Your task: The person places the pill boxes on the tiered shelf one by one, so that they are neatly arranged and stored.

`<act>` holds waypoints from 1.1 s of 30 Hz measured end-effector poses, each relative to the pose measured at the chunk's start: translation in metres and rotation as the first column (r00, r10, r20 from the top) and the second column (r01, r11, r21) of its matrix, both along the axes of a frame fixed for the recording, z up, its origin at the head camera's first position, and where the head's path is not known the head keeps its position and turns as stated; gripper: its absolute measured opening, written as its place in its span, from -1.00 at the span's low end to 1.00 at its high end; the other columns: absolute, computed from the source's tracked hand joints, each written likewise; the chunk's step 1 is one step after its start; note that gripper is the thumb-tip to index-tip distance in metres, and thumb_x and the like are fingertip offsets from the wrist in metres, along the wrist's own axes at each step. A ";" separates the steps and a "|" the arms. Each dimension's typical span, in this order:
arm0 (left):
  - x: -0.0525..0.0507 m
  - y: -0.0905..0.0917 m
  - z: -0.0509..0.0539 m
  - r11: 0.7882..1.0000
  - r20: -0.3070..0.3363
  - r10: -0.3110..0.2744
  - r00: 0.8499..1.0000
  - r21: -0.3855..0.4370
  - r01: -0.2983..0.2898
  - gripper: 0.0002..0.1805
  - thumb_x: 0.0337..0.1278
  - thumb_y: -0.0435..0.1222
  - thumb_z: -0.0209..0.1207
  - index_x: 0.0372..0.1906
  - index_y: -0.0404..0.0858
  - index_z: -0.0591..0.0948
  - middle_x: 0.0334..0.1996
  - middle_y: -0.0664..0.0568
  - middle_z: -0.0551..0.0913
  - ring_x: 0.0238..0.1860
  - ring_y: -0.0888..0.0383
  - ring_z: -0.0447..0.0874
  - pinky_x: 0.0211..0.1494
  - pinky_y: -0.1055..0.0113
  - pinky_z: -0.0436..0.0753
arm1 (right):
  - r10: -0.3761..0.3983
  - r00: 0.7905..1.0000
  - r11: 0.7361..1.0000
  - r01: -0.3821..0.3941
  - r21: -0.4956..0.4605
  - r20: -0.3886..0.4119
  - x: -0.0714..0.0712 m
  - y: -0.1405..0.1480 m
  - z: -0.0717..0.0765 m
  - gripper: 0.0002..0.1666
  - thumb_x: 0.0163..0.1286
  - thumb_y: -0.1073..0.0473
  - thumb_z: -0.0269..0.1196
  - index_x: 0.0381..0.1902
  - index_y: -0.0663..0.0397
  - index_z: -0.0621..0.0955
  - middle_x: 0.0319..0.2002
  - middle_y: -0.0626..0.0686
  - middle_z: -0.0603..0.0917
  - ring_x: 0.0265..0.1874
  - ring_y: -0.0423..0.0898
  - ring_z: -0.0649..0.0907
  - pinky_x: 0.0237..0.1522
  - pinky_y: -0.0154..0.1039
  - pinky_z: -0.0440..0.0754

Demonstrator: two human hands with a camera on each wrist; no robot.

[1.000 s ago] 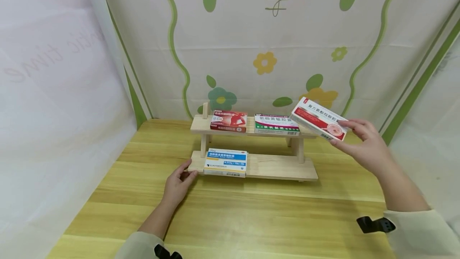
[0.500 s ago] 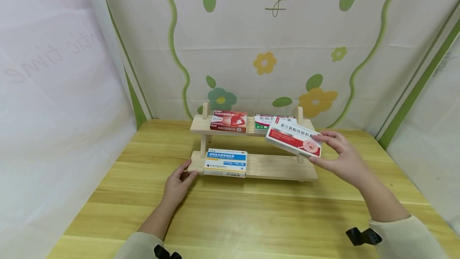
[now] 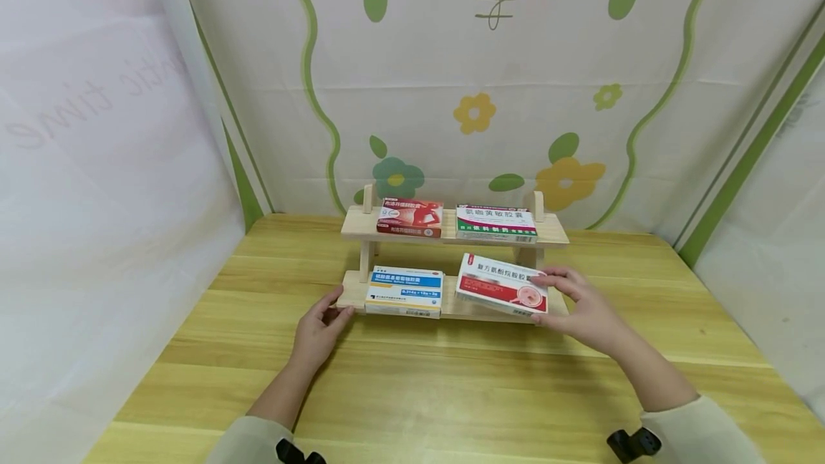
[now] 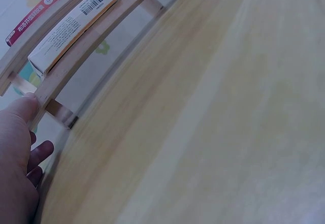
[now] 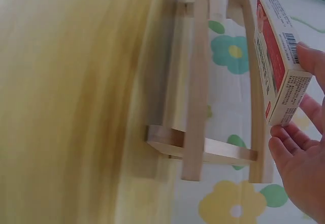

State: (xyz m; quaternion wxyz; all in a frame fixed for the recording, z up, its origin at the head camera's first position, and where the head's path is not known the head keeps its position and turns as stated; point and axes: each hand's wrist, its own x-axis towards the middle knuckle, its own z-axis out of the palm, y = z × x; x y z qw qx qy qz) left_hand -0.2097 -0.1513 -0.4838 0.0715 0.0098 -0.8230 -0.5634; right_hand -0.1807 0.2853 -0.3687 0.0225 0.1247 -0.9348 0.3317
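Note:
My right hand pinches the right end of a white and red medicine box. That box is tilted over the right half of the lower shelf of a two-tier wooden display rack; whether it touches the shelf I cannot tell. In the right wrist view, thumb and fingers hold the box by its edges. My left hand grips the left end of the lower shelf, its thumb on the shelf edge in the left wrist view. Beside it on that shelf lies a blue and white medicine box.
On the upper shelf a red medicine box lies at the left and a white and green one at the right. The rack stands on a wooden table. A flowered cloth hangs behind, with white cloth at both sides.
My right hand has carried the white and red box left and down, from beside the upper shelf to the lower shelf's right half. The left hand has stayed at the rack's left end.

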 end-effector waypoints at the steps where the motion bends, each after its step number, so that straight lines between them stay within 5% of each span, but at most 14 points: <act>1: 0.000 0.000 0.000 1.000 -0.001 0.000 1.000 0.000 0.000 -0.43 0.26 -0.21 0.26 0.36 -0.16 0.45 0.30 -0.11 0.52 0.01 0.05 0.57 -0.05 0.60 0.52 | 0.004 1.000 1.000 -0.004 -0.002 -0.002 -0.001 0.000 -0.004 -0.29 0.11 -0.10 0.49 0.20 -0.02 0.58 0.32 0.12 0.37 0.29 0.30 0.36 0.13 0.41 0.38; 13: 0.001 0.001 0.000 1.000 -0.011 0.001 1.000 -0.003 -0.001 -0.44 0.26 -0.24 0.26 0.35 -0.18 0.46 0.28 -0.10 0.54 -0.03 0.08 0.57 -0.09 0.60 0.52 | 0.026 1.000 1.000 -0.026 0.010 0.005 -0.004 -0.003 -0.033 -0.29 0.08 -0.07 0.51 0.17 0.02 0.60 0.28 0.17 0.40 0.27 0.31 0.37 0.15 0.44 0.35; 21: 0.000 0.001 -0.001 1.000 -0.001 0.005 1.000 0.005 -0.005 -0.44 0.26 -0.24 0.26 0.35 -0.17 0.46 0.28 -0.10 0.53 -0.02 0.08 0.56 -0.09 0.61 0.52 | 0.047 0.999 0.999 -0.046 0.017 -0.017 -0.007 -0.003 -0.043 -0.33 0.07 -0.04 0.52 0.14 0.02 0.62 0.27 0.20 0.42 0.25 0.33 0.41 0.15 0.41 0.37; 27: 0.000 0.000 -0.001 1.000 -0.002 0.006 1.000 0.004 -0.006 -0.44 0.26 -0.23 0.27 0.35 -0.16 0.46 0.27 -0.10 0.53 -0.03 0.09 0.56 -0.09 0.60 0.52 | 0.032 0.999 0.999 -0.032 -0.014 0.032 -0.009 0.000 -0.048 -0.34 0.12 -0.02 0.49 0.15 0.07 0.59 0.41 0.24 0.34 0.40 0.40 0.23 0.27 0.43 0.23; 33: 0.000 0.000 -0.002 1.000 -0.010 0.003 1.000 0.002 -0.003 -0.43 0.26 -0.22 0.27 0.35 -0.16 0.46 0.28 -0.10 0.53 -0.02 0.08 0.57 -0.08 0.60 0.52 | 0.019 0.999 0.999 -0.017 -0.027 0.041 -0.010 0.000 -0.050 -0.38 0.18 -0.01 0.45 0.17 0.08 0.59 0.44 0.24 0.31 0.42 0.39 0.22 0.33 0.28 0.28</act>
